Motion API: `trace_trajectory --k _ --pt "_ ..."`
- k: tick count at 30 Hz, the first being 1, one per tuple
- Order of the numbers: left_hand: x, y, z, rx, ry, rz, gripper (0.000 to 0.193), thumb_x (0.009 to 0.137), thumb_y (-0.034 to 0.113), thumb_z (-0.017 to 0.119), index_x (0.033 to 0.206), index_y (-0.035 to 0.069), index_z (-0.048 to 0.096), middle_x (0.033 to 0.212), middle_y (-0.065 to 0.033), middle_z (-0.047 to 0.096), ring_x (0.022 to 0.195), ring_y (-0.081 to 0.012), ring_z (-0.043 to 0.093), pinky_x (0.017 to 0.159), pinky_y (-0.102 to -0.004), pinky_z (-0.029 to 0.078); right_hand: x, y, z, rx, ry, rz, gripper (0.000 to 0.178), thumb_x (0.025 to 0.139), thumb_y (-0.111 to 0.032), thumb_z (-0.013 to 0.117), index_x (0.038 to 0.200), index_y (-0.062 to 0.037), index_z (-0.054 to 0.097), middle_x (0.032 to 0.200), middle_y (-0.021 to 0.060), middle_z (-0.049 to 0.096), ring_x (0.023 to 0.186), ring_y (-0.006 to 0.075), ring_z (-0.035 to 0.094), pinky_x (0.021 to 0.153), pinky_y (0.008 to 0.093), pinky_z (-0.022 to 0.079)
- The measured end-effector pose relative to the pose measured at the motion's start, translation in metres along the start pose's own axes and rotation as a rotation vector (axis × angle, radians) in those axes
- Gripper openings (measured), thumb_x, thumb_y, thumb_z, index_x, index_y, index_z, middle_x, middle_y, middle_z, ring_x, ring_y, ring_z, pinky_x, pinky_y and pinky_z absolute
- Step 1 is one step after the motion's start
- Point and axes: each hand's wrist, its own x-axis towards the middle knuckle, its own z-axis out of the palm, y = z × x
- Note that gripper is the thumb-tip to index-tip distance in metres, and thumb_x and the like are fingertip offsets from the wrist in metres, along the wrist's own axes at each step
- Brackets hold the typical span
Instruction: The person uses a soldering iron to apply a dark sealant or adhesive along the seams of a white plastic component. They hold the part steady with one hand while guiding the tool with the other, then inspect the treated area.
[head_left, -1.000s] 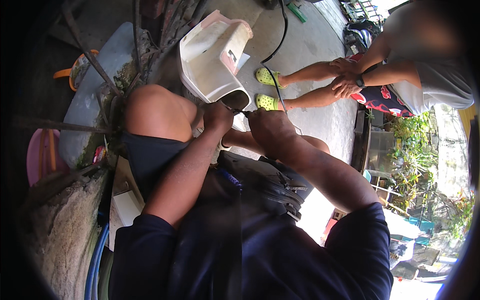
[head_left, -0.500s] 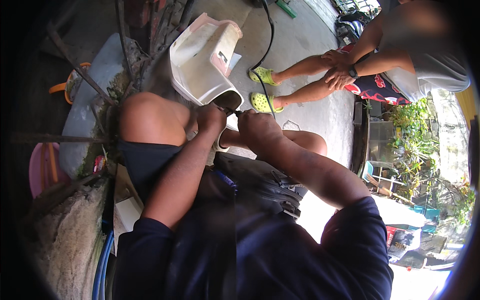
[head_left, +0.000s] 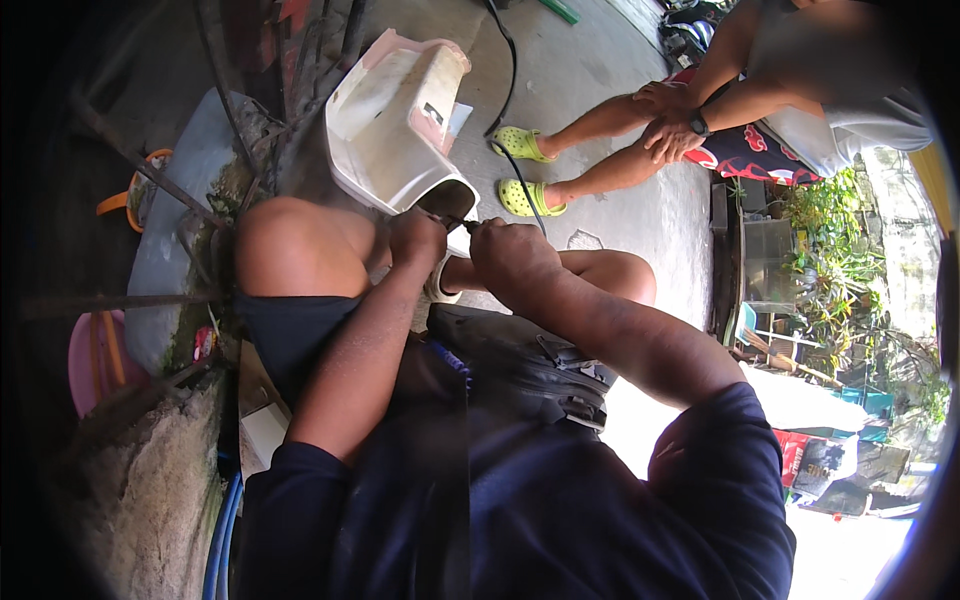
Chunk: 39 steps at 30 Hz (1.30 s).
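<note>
Outdoor yard, sunlit concrete floor (head_left: 610, 90). Person is sitting with knees up, dark shoulder bag (head_left: 520, 365) lying on the lap. Left hand (head_left: 418, 240) is closing into a fist at the lower edge of a white plastic casing (head_left: 390, 125) with a pink rim, which is tilting on the floor just past the left knee. Right hand (head_left: 510, 255) is gripping a thin dark tool (head_left: 455, 220), tip touching the casing edge. Black cable (head_left: 505, 90) is running across the floor. Another person is sitting opposite in green clogs (head_left: 520, 145). Pink plastic stool (head_left: 85, 355) at left, potted plants (head_left: 835, 260) at right.
</note>
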Motion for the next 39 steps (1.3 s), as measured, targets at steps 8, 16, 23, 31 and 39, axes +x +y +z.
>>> trace_trajectory --k 8,16,23,31,39 --pt "0.000 0.003 -0.006 0.010 -0.032 -0.011 0.036 0.102 0.028 0.057 0.112 -0.002 0.072 0.115 -0.0271 0.074 0.111 -0.0404 0.072 0.093 -0.0470 0.058 -0.003 -0.002 0.012 -0.037 0.055 -0.023 0.022 0.091 -0.016 0.070 0.101 0.0030 0.070 0.099 0.0177 0.071 0.085 0.0290 0.077 0.069 0.0385 0.062" --pt "-0.001 0.003 -0.006 0.018 -0.018 0.005 0.036 0.100 0.029 0.059 0.108 -0.002 0.075 0.110 -0.0265 0.075 0.109 -0.0411 0.072 0.093 -0.0479 0.058 0.005 -0.006 0.011 -0.133 0.016 -0.058 0.023 0.090 -0.019 0.071 0.101 0.0017 0.071 0.101 0.0173 0.071 0.085 0.0272 0.076 0.070 0.0371 0.062" --pt "-0.003 0.002 -0.010 0.021 0.012 0.013 0.035 0.100 0.028 0.059 0.108 -0.002 0.076 0.110 -0.0263 0.075 0.109 -0.0408 0.072 0.094 -0.0474 0.057 -0.004 -0.006 0.006 -0.113 0.088 -0.032 0.020 0.089 -0.015 0.069 0.102 0.0011 0.070 0.098 0.0155 0.072 0.084 0.0257 0.076 0.069 0.0368 0.062" --pt "-0.001 0.005 -0.013 0.065 -0.028 0.009 0.038 0.102 0.029 0.057 0.110 -0.002 0.076 0.114 -0.0267 0.074 0.111 -0.0396 0.072 0.094 -0.0469 0.057 0.004 -0.011 0.012 -0.202 0.034 -0.047 0.021 0.089 -0.016 0.070 0.104 -0.0005 0.071 0.098 0.0139 0.072 0.085 0.0247 0.076 0.068 0.0354 0.062" --pt "-0.003 0.005 -0.014 0.038 -0.033 0.000 0.039 0.102 0.030 0.056 0.110 -0.002 0.076 0.113 -0.0265 0.075 0.111 -0.0400 0.072 0.094 -0.0466 0.058 0.000 -0.007 0.001 -0.082 0.044 0.000 0.023 0.089 -0.018 0.072 0.102 0.0003 0.071 0.098 0.0143 0.071 0.086 0.0265 0.076 0.069 0.0370 0.062"
